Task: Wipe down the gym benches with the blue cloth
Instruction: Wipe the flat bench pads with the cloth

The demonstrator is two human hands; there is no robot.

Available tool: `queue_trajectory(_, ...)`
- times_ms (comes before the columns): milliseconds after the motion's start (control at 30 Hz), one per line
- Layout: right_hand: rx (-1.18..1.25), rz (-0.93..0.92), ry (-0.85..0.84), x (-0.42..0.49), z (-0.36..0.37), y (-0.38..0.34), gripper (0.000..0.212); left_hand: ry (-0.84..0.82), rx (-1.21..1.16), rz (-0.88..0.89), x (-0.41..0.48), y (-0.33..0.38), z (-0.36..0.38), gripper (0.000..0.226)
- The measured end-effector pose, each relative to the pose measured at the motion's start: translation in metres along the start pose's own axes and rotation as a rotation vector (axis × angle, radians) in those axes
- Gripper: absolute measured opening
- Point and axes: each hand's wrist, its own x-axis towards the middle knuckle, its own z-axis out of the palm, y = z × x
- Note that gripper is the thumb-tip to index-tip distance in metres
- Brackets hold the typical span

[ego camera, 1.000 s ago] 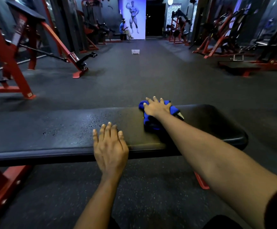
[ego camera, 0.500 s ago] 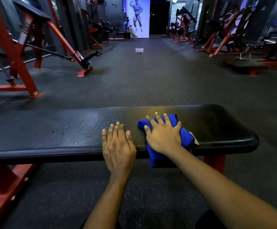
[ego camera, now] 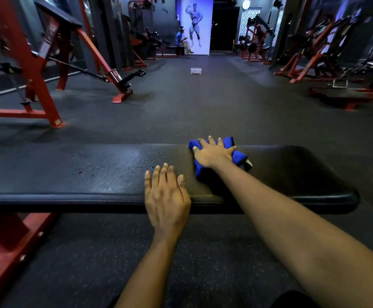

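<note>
Red steel legs (ego camera: 14, 241) carried the black padded desk (ego camera: 70, 185) at the left, and droplets (ego camera: 114, 165) speckled its top towards the middle. Next came the left grip (ego camera: 166, 196), flat on the near edge with fingers straight and together, holding nothing. Just right of it the right grip (ego camera: 214, 154), fingers spread and uncurled, pressed the blue cloth (ego camera: 239, 157) against the desk's far edge.

A long black bench (ego camera: 92, 174) runs across the middle of the picture. The right hand (ego camera: 213, 153) presses flat on a blue cloth (ego camera: 239, 157) at the bench's far edge. The left hand (ego camera: 166, 196) lies flat on the near edge. Little wet drops (ego camera: 141, 160) shine left of the cloth.
</note>
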Motion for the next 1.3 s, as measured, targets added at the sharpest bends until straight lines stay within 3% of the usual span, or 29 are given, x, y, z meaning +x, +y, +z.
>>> queue_trajectory(167, 0.015, -0.08, 0.063, -0.07, 0.013, 0.0, 0.059, -0.07, -0.084, 0.069, -0.004, -0.002, -0.016, 0.058)
queue_trajectory(333, 0.111, -0.189, 0.001, -0.103, 0.003, 0.011, 0.06, -0.071, -0.374, 0.005, -0.002, -0.013, -0.044, 0.053)
queue_trajectory(433, 0.004, -0.202, 0.122, -0.124, 0.009, 0.026, 0.057, 0.036, -0.28, -0.026, 0.01, -0.035, -0.048, 0.044)
queue_trajectory(533, -0.077, -0.155, 0.194, -0.131, 0.028, 0.02, 0.058, 0.006, -0.135, -0.051, 0.025, -0.059, -0.039, 0.049)
queue_trajectory(800, -0.022, -0.052, -0.017, -0.028, 0.006, -0.016, 0.054, -0.011, -0.001, -0.045, 0.028, -0.065, -0.026, 0.053)
queue_trajectory(1000, -0.003, -0.017, -0.023, 0.009, -0.008, -0.04, 0.052, 0.013, 0.013, -0.03, 0.028, -0.066, -0.023, 0.05)
queue_trajectory(1300, -0.022, -0.141, 0.066, -0.103, 0.018, -0.033, 0.052, -0.003, -0.012, -0.035, 0.026, -0.067, -0.027, 0.051)
